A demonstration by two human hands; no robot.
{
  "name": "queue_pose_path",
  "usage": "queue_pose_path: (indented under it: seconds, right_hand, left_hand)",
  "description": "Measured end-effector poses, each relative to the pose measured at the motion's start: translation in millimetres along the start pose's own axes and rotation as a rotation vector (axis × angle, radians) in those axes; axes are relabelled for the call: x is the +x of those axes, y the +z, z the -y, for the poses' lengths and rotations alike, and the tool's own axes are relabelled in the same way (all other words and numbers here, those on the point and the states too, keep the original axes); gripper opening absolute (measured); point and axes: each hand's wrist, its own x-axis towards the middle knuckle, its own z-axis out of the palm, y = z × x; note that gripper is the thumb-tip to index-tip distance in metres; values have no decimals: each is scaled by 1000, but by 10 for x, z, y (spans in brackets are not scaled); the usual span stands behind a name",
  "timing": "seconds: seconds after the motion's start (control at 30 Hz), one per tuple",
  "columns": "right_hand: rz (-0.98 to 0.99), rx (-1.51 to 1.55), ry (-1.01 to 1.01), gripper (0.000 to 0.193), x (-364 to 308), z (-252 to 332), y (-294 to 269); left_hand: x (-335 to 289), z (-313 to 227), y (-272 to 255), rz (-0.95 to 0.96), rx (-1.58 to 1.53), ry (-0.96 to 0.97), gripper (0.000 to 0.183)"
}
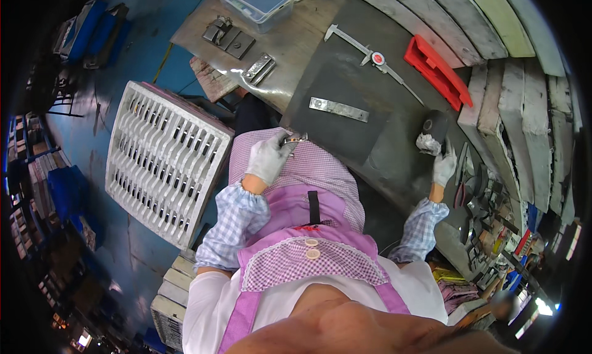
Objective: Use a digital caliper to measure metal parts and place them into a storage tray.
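My left hand (266, 161), in a white glove with dark fingertips, is closed on a small shiny metal part (296, 139) above my lap. Between thumb and fingers, much of that part is covered. At the right side of the table, my gloved right hand (443, 168) has its fingers stretched out beside a crumpled white wad (428, 144). The wad sits at the near end of a dark cylinder (436, 124); whether my fingertips touch either is unclear. A flat metal strip with holes (338, 109) lies on the dark mat (333, 138) in front of me.
A dial caliper (364, 52) and an open red case (436, 72) lie farther back. Metal blocks (229, 38) and a clear plastic box (259, 2) stand far left. A slotted white crate (166, 163) is at my left. Pliers (461, 184) and stacked trays (512, 119) are at right.
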Motion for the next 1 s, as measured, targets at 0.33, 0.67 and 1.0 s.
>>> queue_pose_path:
  seconds: [0.33, 0.67, 1.0]
  right_hand:
    - [476, 550, 534, 23, -428, 1404, 193]
    - [321, -561, -170, 40, -233, 1505, -260]
    - [729, 64, -229, 26, -769, 2411, 1070]
  left_hand:
    - [565, -588, 575, -113, 67, 370, 17]
    - [703, -646, 653, 10, 265, 296, 27]
    - [373, -500, 538, -153, 39, 428, 30]
